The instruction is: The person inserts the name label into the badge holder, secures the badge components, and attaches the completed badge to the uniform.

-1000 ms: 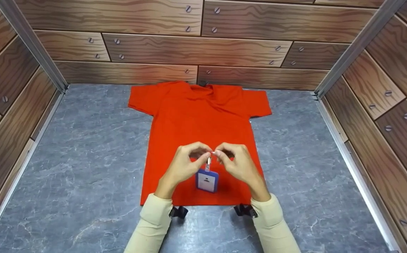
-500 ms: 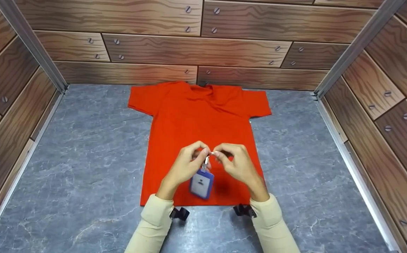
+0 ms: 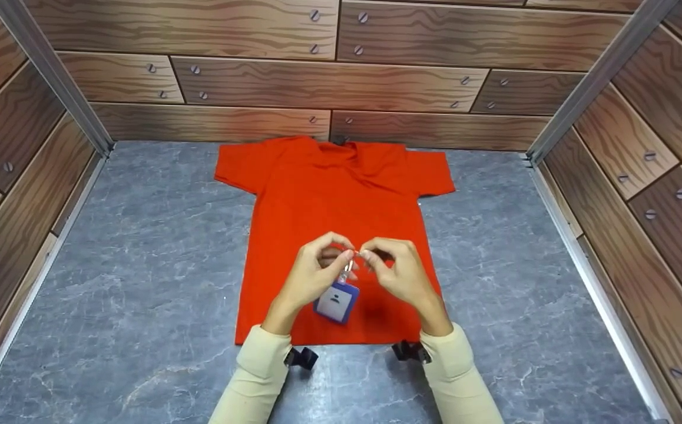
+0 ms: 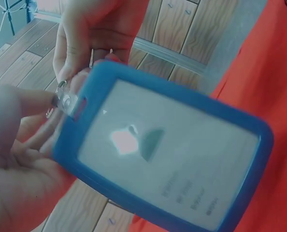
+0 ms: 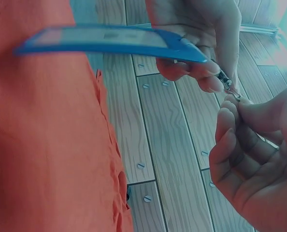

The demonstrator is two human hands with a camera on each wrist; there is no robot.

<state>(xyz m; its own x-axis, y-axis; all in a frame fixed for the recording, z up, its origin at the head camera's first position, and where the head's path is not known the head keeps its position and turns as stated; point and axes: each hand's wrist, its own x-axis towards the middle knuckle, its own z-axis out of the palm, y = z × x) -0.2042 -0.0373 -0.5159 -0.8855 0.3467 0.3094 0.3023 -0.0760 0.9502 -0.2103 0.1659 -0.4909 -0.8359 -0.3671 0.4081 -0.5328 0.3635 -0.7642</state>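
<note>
A blue-framed ID badge (image 3: 336, 302) hangs tilted from a metal clip with a clear strap (image 3: 346, 272), above an orange-red T-shirt (image 3: 329, 218). The left hand (image 3: 308, 277) pinches the clip between thumb and fingers. Close beside it, the right hand (image 3: 400, 274) pinches a thin metal piece at the clip's end, seen as a small pin (image 5: 236, 95) in the right wrist view. The badge's printed face (image 4: 172, 140) fills much of the left wrist view. Fingertips hide part of the clip.
The T-shirt lies spread flat on a grey marbled tabletop (image 3: 158, 253), its collar towards the back wall (image 3: 329, 82). Wood-patterned panels stand on the left and right, with metal rails (image 3: 600, 277) along the edges. Both wrists carry small black cameras (image 3: 301, 357).
The badge has swung to the left and tilted under the clip. Both hands stay nearly in place with small finger movements, the left fingers shifting slightly upward.
</note>
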